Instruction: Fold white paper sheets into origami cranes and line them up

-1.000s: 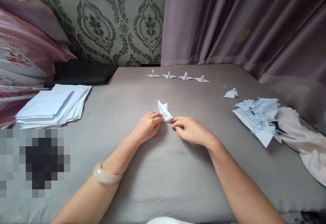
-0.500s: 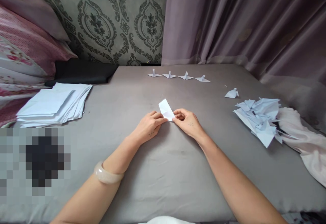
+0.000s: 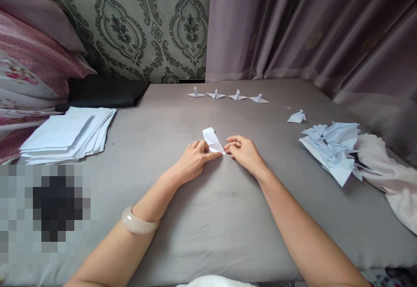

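Observation:
A small folded white paper (image 3: 212, 140) lies on the grey cloth in front of me, slanting down to a point at its near right corner. My left hand (image 3: 195, 160) is at its left and near side, thumb laid along the near edge and the other fingers curled against it. At the pointed corner, my right hand (image 3: 244, 153) has its thumb and fingers drawn together, touching the paper's tip. Its lower fingers are partly hidden behind the hand. A pale bangle (image 3: 139, 222) sits on my left forearm.
Several folded paper cranes (image 3: 216, 94) stand in a row at the back. A single folded piece (image 3: 296, 116) and a pile of folded papers (image 3: 335, 148) are at the right, beside a pale cloth (image 3: 387, 178). A stack of white sheets (image 3: 58, 132) lies left, near a black item (image 3: 107, 90).
My left thumb has slid right along the paper's near edge. My right hand has shifted slightly right to the corner, and the paper's lower right part now comes to a sharper point.

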Motion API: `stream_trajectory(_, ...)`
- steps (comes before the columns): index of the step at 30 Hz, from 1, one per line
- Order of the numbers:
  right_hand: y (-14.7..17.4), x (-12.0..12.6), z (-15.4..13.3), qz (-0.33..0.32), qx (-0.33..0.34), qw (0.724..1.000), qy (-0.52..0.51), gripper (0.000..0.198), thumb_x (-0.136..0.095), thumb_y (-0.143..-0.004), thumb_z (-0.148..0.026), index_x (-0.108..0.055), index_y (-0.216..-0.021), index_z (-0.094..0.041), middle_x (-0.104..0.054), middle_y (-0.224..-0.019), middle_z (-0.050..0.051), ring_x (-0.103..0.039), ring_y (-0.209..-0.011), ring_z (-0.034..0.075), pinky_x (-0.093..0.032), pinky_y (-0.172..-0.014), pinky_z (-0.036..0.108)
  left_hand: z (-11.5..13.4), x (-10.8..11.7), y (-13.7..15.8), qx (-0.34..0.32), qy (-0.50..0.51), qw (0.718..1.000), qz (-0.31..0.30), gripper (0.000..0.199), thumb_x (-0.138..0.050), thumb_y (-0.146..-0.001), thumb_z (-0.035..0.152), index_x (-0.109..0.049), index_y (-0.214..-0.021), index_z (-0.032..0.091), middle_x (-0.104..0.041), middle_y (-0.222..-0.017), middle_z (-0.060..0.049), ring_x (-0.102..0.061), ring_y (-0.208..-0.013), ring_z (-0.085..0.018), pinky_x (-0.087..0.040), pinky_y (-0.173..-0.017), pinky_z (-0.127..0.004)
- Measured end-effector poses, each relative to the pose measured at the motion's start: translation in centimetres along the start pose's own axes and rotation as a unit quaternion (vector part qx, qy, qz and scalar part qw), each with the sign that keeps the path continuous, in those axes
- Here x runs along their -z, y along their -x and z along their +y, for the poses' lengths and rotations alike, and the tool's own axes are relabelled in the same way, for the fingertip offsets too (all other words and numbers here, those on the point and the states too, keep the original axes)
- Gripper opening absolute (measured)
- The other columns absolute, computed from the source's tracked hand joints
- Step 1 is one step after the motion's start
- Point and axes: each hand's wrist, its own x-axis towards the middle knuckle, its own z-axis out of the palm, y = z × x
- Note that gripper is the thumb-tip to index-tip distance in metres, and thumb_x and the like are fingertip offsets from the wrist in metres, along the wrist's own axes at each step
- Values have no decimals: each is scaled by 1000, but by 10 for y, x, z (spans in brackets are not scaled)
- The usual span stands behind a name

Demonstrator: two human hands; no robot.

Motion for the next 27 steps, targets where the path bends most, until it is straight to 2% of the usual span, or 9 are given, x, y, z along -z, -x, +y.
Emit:
stream_trajectory(5, -2, -2, 3, 12, 10, 1000, 21, 27, -49, -72, -14, -59, -97, -16, -72, -83, 5, -67, -74, 15, -51, -69, 26, 9, 0, -7, 13, -44, 999, -2, 74, -41, -74, -2, -46, -132, 43, -45, -96, -7, -41, -80, -20, -39, -75, -34)
stream_trajectory(8, -1, -4, 2, 25, 24, 998, 47, 25, -52, -71, -15, -61, -95, -17, -71, -83, 5, -66, -74, 14, -50, -70, 26, 14, 0, -7, 11, -61, 998, 7, 70, -42, -75, 0, -47, -132, 39, -46, -93, -8, -42, -78, -20, -40, -72, -33)
stream_trajectory(13, 4, -9, 0, 33, 66, 990, 122, 28, -61, -72, -26, -63, -98, -18, -68, -82, 1, -58, -61, 10, -47, -66, 24, 9, -3, 0, 2, -8, 997, 73, 44, -37, -82, 3, -60, -114, 23, -54, -94, -9, -48, -81, -19, -44, -73, -32)
stream_trajectory(15, 6, -11, 0, 24, 89, 984, 150, 25, -62, -73, -30, -64, -96, -20, -66, -80, 0, -54, -58, 10, -44, -61, 23, 6, -5, 2, 21, 21, 995, 97, 35, -37, -85, 6, -61, -106, 21, -57, -92, -7, -50, -81, -19, -45, -72, -30)
stream_trajectory(17, 9, -13, -1, 17, 134, 975, 175, 15, -60, -77, -28, -65, -90, -21, -65, -79, -1, -53, -59, 10, -42, -60, 23, 4, -6, 2, 63, 52, 986, 149, 28, -40, -86, 11, -56, -107, 20, -57, -96, -7, -52, -84, -18, -46, -73, -30)
stream_trajectory(20, 14, -14, -5, 51, 243, 938, 241, 17, -49, -87, -20, -66, -89, -22, -64, -88, 2, -55, -75, 13, -41, -70, 24, 2, -3, 2, 136, 60, 948, 280, 42, -51, -83, 19, -42, -124, 17, -47, -117, -14, -49, -101, -23, -46, -84, -36)
stream_trajectory(22, 18, -13, -9, 87, 305, 895, 313, 27, -40, -91, -14, -66, -93, -22, -63, -94, 5, -54, -86, 16, -39, -78, 26, 1, 1, 4, 144, 28, 937, 318, 51, -56, -80, 19, -40, -128, 17, -40, -126, -17, -42, -114, -28, -40, -93, -43)
stream_trajectory(24, 21, -12, -13, 98, 334, 858, 377, 33, -36, -91, -9, -65, -96, -22, -62, -98, 6, -51, -89, 17, -37, -81, 28, -1, 4, 8, 113, -8, 951, 287, 41, -54, -79, 12, -50, -119, 22, -42, -128, -14, -37, -119, -30, -34, -97, -47)
stream_trajectory(27, 24, -11, -14, 65, 337, 836, 428, 32, -37, -89, -6, -64, -96, -21, -60, -99, 6, -50, -88, 18, -36, -79, 29, -2, 5, 11, 45, -42, 977, 202, 34, -47, -76, 1, -61, -98, 25, -54, -120, -8, -41, -115, -28, -30, -95, -46)
